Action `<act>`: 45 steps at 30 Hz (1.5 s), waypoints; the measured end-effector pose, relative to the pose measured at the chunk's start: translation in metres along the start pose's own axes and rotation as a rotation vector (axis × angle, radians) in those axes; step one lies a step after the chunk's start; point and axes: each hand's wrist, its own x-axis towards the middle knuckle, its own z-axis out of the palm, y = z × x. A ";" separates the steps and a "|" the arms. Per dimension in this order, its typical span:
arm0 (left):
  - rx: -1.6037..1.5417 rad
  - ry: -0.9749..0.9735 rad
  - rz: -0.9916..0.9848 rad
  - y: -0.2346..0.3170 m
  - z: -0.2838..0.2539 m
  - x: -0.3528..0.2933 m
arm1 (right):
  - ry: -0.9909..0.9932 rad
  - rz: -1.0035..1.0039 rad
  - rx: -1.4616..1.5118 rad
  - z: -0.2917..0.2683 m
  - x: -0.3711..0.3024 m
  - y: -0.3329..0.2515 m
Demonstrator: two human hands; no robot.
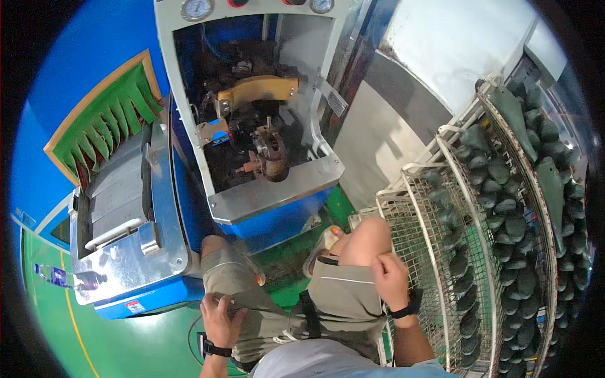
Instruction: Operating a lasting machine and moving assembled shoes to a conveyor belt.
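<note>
I sit with both hands on the grey shorts (pixel 343 296) over my thighs. On the left thigh, my left hand (pixel 220 324) lies with its fingers apart and holds nothing that I can see. My right hand (pixel 392 278) rests by the shorts' hem near my right knee, its fingers curled in. Whether anything is inside them is hidden. In front stands a machine with a pale frame (pixel 271 198), and neither hand touches it. Within its opening are a rusty metal fixture (pixel 274 157) and a curved yellow bar (pixel 258 89) above that.
To the left is a blue and steel machine (pixel 173 242) with green strip curtains (pixel 116 135) at its opening. A plastic bottle (pixel 66 277) stands at its outer corner. Close on my right, a white wire rack (pixel 441 277) carries many dark, shoe-sole-shaped pieces (pixel 513 230).
</note>
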 end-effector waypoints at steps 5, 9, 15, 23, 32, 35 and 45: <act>0.081 -0.018 0.050 -0.001 0.006 0.024 | 0.282 -0.018 -0.144 -0.026 0.036 0.009; 0.233 0.011 0.083 0.009 0.013 0.033 | 0.267 0.038 -0.312 -0.021 0.051 0.030; 0.228 -0.164 0.123 0.045 0.034 0.056 | 0.080 0.063 -0.084 -0.010 0.060 0.066; -0.341 -1.164 0.045 0.168 0.121 0.118 | -0.149 -0.060 0.259 -0.013 0.103 0.100; -0.476 -1.401 0.061 0.167 0.174 0.112 | -0.083 -0.060 0.437 -0.008 0.091 0.136; -0.452 -1.316 0.083 0.164 0.169 0.101 | -0.084 -0.058 0.404 -0.007 0.089 0.126; -0.473 -1.036 0.345 0.119 0.154 0.065 | 0.082 0.185 0.564 -0.025 0.033 0.095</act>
